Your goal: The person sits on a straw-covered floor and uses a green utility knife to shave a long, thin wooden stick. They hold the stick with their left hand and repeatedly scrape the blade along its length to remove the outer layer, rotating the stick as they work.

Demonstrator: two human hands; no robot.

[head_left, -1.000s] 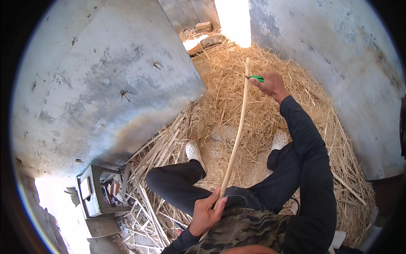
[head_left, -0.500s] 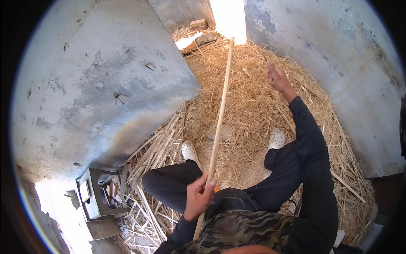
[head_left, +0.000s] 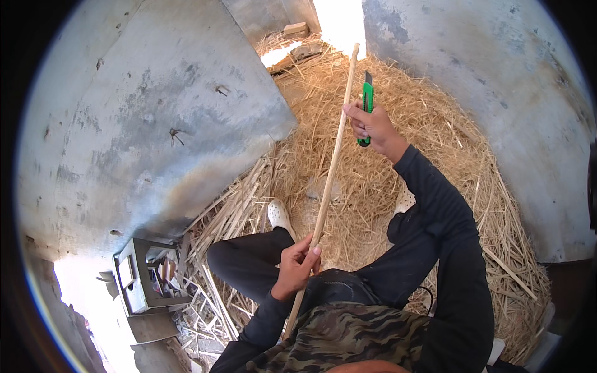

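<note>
Green cutter (head_left: 367, 98) gripped in your right hand (head_left: 375, 127), near the pale stick's (head_left: 334, 171) far end; your left hand (head_left: 295, 269) grips its near part: brace it, blade (head_left: 368, 78) clear of both.

On the left, a pale grey wall (head_left: 137, 130) is being mottled by darker patches; on the right, another wall (head_left: 485, 105) is being seen. Between them, white light (head_left: 341, 34) is being let in through a narrow opening (head_left: 339, 15). The floor (head_left: 364, 244) is being covered by straw-coloured strips (head_left: 233, 211) and shavings (head_left: 429, 137). At lower left, an open-fronted cabinet (head_left: 138, 296) is being flanked by a second bright gap (head_left: 90, 289).
</note>
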